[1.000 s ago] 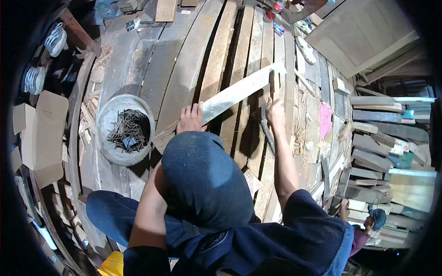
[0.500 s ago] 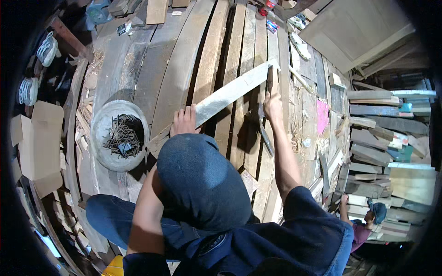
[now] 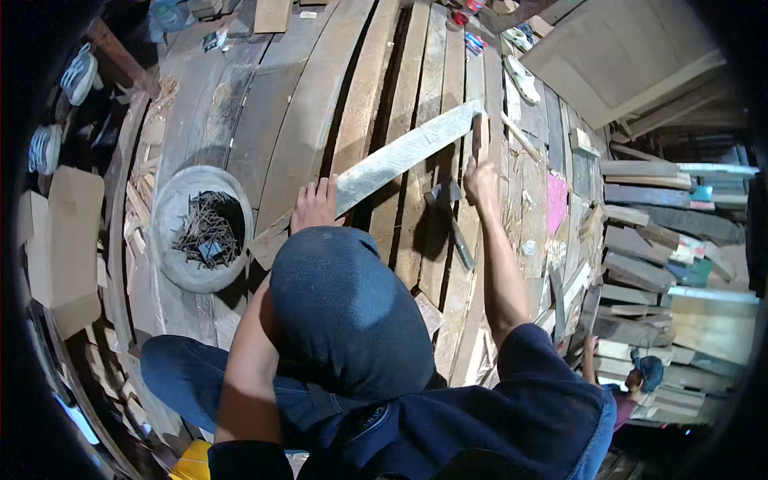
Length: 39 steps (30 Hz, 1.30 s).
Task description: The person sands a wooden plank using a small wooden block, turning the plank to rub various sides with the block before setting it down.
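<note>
A long pale plank (image 3: 408,152) slants from beside my raised knee up to the right, across the floor boards. My left hand (image 3: 314,205) is closed over its near part, fingers on the top edge. At the far end, my right hand (image 3: 482,186) grips a short wood piece (image 3: 481,136), whose upper end meets the plank's tip. Whether the two are joined, I cannot tell. Beside my right wrist, a dark-handled tool (image 3: 460,240), like a hammer or hatchet, lies on the boards.
A round pale tub (image 3: 170,260) of nails (image 3: 210,228) stands left of my knee. Gaps run between the boards (image 3: 352,120). A cardboard box (image 3: 76,248) is at far left, a wooden panel (image 3: 624,56) at upper right. Another person (image 3: 632,388) is at lower right, near stacked timber (image 3: 640,268).
The wood piece in my right hand has turned, showing a lighter face, and the hand has shifted slightly right. My left hand stays on the plank, which has hardly moved.
</note>
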### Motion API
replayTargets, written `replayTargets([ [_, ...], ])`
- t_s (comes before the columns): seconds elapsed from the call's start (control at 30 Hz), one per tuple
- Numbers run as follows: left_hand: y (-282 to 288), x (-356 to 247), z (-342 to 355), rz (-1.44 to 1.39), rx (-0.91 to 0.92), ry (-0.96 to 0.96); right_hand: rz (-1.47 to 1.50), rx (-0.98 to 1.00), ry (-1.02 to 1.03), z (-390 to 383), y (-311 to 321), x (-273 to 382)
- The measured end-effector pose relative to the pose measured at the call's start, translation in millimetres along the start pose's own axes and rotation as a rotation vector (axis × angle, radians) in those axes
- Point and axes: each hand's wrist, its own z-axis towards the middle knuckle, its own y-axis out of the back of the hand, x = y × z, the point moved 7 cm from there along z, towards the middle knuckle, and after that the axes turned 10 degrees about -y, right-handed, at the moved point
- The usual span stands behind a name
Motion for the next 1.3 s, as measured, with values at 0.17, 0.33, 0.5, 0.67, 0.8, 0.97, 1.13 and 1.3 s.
replayTargets([
  [0.17,1.7,4.4,-6.7,-0.089,-0.058,0.002,0.092,0.305,-0.188,22.3,4.2,24.8],
  [0.33,-10.9,-9.8,2.0,-0.101,-0.086,0.046,0.114,0.220,-0.171,85.8,3.9,44.8],
  [0.5,-1.0,-1.3,1.0,-0.082,-0.115,-0.017,0.002,0.060,-0.076,29.4,14.0,37.0],
  [0.67,-0.5,0.9,-2.3,-0.057,-0.098,-0.055,-0.136,0.119,0.221,-55.8,13.3,24.0],
  [0.8,-6.8,5.1,-0.4,-0.042,-0.147,-0.055,-0.163,-0.020,0.266,11.7,32.0,24.1],
  [0.97,-5.3,-16.5,9.2,-0.054,-0.104,-0.087,-0.107,-0.196,0.256,24.3,10.5,29.1],
  [1.13,-10.3,12.4,-10.1,-0.042,-0.133,-0.068,-0.232,0.158,0.587,-124.6,7.1,83.9],
  [1.3,-1.1,-4.2,1.5,-0.067,-0.251,-0.106,-0.395,-0.067,0.468,-21.1,49.3,80.4],
])
